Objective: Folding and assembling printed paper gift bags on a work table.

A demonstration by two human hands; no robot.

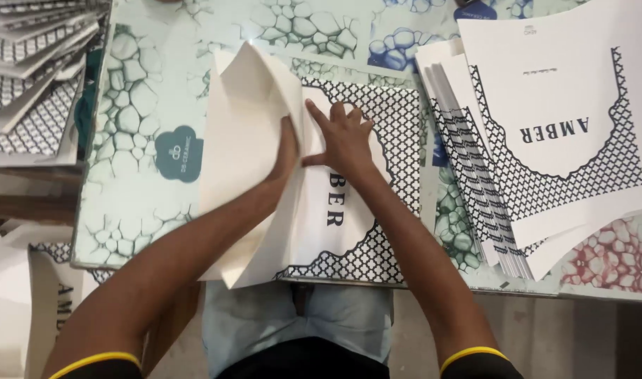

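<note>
My left hand (287, 151) presses edge-on into the fold of a white sheet (247, 119). My right hand (343, 137) lies flat, fingers spread, on the printed sheet (377, 210) beneath. A paper stack (545, 126) lies right.

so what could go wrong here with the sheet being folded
The left hand presses the folded flap while the right hand pins the printed sheet; if either slips, the crease may come out crooked. The sheet's near edge reaches the table edge, so it could slide off. The fanned stack of sheets beside the right forearm might get knocked.
</note>
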